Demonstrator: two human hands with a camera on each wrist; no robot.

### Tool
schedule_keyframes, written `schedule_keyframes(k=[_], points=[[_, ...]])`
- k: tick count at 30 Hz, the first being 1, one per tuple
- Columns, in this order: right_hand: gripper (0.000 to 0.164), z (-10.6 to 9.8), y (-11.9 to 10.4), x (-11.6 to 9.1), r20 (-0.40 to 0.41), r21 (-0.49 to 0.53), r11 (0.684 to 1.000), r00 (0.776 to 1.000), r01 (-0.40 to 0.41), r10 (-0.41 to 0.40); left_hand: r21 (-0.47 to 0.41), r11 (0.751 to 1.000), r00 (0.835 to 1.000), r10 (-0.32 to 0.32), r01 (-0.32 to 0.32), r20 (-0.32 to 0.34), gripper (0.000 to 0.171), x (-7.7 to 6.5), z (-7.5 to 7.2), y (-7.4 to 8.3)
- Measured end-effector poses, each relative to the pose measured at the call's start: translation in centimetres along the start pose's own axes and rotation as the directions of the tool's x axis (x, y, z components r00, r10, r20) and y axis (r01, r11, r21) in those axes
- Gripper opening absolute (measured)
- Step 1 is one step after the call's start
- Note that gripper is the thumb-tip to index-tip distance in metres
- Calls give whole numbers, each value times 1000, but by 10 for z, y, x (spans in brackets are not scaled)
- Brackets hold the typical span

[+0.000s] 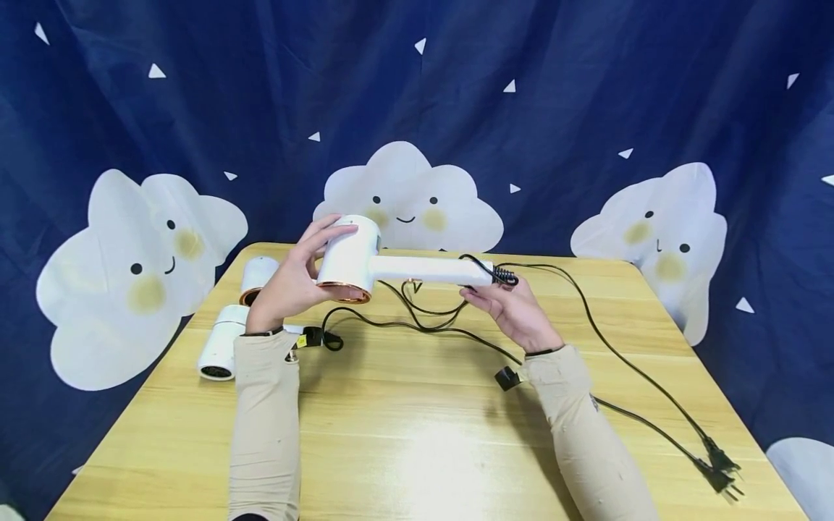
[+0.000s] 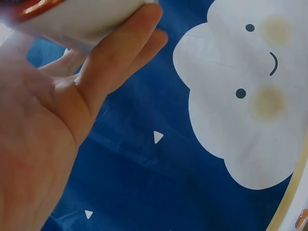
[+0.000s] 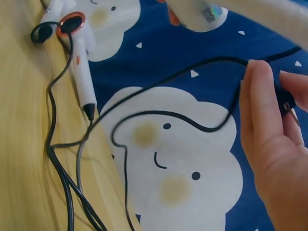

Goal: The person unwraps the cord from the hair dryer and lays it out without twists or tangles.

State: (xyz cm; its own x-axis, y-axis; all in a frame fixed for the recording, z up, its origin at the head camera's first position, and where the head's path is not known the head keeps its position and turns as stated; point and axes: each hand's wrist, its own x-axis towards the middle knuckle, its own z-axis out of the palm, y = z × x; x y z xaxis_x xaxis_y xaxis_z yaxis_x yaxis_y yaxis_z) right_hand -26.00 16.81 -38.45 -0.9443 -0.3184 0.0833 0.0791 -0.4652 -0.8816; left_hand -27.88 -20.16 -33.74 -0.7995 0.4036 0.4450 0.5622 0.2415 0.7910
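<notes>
A white hair dryer (image 1: 423,270) with a copper-coloured rim is held level above the table in both hands. My left hand (image 1: 292,281) grips its round head, thumb low by the copper rim and fingers over the far side. In the left wrist view the fingers (image 2: 127,45) lie along the white shell. My right hand (image 1: 519,315) pinches the handle's cord end, where the black cord (image 1: 582,293) comes out. In the right wrist view the thumb and fingers (image 3: 263,98) close round the black cord base, with a loop of cord hanging from them.
Two more white hair dryers, one behind (image 1: 259,272) and one nearer (image 1: 224,344), lie at the table's left, partly behind my left arm. Black cords cross the wooden table (image 1: 391,434) to two plugs (image 1: 719,477) at the right. A dark blue cloud-print curtain (image 1: 417,87) hangs behind.
</notes>
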Motion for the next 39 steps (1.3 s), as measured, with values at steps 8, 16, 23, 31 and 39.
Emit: schedule_keyframes(k=[8, 16, 23, 31, 39], points=[[6, -1, -1, 0, -76, 105, 992, 995, 66, -59, 20, 999, 992, -48, 46, 114, 94, -2, -4, 0], [10, -1, -5, 1, -167, 310, 927, 972, 211, -165, 128, 988, 986, -108, 91, 130, 94, -6, -11, -2], [10, -6, -8, -1, -146, 473, 828, 953, 301, -264, 193, 967, 983, -176, 164, 50, 92, -10, -18, 0], [6, -14, -7, -2, -171, 641, 692, 941, 331, -292, 256, 958, 991, -114, 127, -66, 91, -19, -24, 16], [5, -29, -7, -11, -195, 705, 625, 939, 336, -284, 408, 912, 983, 41, 36, -178, 93, -28, -31, 35]])
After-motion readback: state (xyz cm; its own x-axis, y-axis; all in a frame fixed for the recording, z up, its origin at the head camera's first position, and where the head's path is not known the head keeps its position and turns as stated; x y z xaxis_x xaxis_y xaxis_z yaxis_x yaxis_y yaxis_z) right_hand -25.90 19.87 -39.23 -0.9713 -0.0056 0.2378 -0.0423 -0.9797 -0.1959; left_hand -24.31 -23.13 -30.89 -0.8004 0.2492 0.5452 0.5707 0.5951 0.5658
